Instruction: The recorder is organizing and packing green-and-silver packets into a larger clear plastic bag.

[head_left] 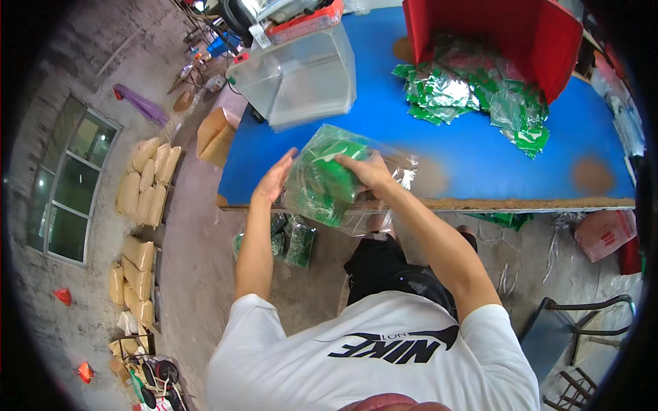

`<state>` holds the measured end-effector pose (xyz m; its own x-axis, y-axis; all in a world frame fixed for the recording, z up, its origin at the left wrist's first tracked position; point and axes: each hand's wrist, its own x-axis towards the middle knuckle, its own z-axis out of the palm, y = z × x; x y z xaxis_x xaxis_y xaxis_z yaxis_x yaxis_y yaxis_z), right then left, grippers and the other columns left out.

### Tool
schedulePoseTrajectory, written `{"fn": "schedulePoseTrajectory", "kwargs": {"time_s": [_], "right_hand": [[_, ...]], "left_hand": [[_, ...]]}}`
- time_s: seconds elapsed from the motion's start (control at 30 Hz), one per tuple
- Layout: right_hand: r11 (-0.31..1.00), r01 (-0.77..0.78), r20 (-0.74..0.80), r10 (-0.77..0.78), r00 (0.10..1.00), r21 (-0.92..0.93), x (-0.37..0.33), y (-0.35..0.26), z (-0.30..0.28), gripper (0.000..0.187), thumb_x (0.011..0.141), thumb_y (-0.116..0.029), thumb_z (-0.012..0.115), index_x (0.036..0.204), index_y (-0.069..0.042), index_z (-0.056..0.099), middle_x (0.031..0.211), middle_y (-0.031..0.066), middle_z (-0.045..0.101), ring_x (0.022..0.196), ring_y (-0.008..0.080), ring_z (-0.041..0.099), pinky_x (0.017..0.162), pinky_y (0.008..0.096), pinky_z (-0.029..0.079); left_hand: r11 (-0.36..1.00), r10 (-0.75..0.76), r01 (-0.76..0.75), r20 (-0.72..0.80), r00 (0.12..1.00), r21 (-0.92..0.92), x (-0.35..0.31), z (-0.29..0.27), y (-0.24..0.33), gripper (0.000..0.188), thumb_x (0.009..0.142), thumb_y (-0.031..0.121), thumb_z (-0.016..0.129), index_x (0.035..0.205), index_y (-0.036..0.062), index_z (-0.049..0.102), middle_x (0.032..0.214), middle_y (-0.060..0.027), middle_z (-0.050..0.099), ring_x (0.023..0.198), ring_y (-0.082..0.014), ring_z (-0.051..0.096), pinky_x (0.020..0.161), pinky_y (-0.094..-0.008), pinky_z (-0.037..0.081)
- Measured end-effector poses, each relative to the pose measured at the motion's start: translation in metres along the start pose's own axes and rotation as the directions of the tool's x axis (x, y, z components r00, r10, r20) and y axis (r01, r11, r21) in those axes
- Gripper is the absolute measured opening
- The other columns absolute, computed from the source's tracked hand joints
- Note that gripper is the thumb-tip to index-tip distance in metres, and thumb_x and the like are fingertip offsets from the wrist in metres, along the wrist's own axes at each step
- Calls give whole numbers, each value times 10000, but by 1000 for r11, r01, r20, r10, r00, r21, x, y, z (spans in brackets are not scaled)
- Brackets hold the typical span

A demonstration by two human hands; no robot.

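Observation:
Over the near edge of the blue table [384, 103] is a clear plastic bag [312, 188] with green packets [329, 164] showing through it. My right hand [368, 172] grips the bag from the right, its thumb lying across the top and the other fingers hidden beneath. Along the bag's left side, my left hand [276, 179] is stretched out flat, touching or very near the edge. Farther right on the table lies a loose heap of green and silvery packets [473, 92], spilling from a red bin [480, 24].
A translucent plastic box [301, 75] stands at the table's back left, beside an open cardboard box [214, 137]. Filled green bags [299, 243] lie on the floor under the table. A chair [558, 329] is at the lower right; tan sacks [140, 198] are stacked by the left wall.

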<state>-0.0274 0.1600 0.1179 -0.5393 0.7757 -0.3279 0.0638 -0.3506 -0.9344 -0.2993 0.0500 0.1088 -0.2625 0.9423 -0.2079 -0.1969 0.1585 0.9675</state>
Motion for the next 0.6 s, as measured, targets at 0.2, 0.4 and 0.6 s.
{"fn": "schedulePoseTrajectory", "kwargs": {"time_s": [0.2, 0.4, 0.6], "right_hand": [[961, 46, -59, -65, 996, -272, 18, 9, -3, 1065, 786, -594, 742, 1309, 229, 315, 1215, 347, 589, 1119, 359, 635, 932, 378, 525], [969, 54, 12, -53, 999, -240, 53, 39, -40, 1053, 874, -652, 604, 1415, 176, 243, 1313, 356, 534, 1207, 411, 578, 982, 427, 489], [850, 375, -115, -443, 889, -371, -4, 39, -48, 812, 979, -507, 551, 1476, 89, 312, 1456, 324, 427, 1398, 381, 390, 1149, 371, 302]], "left_hand": [[992, 101, -103, 26, 995, 72, -7, 2, -16, 602, 989, 268, 568, 1504, 17, 384, 1568, -86, 382, 1469, -212, 305, 1208, -366, 211], [976, 141, -172, 218, 966, 131, 10, 43, -18, 847, 980, 360, 580, 1579, 7, 97, 1665, -138, 52, 1537, -232, -36, 1221, -367, 15], [982, 70, -117, 287, 955, 151, 10, 89, 1, 911, 959, 448, 597, 1586, 30, 85, 1662, -126, 94, 1532, -206, 36, 1221, -374, 71]]}}
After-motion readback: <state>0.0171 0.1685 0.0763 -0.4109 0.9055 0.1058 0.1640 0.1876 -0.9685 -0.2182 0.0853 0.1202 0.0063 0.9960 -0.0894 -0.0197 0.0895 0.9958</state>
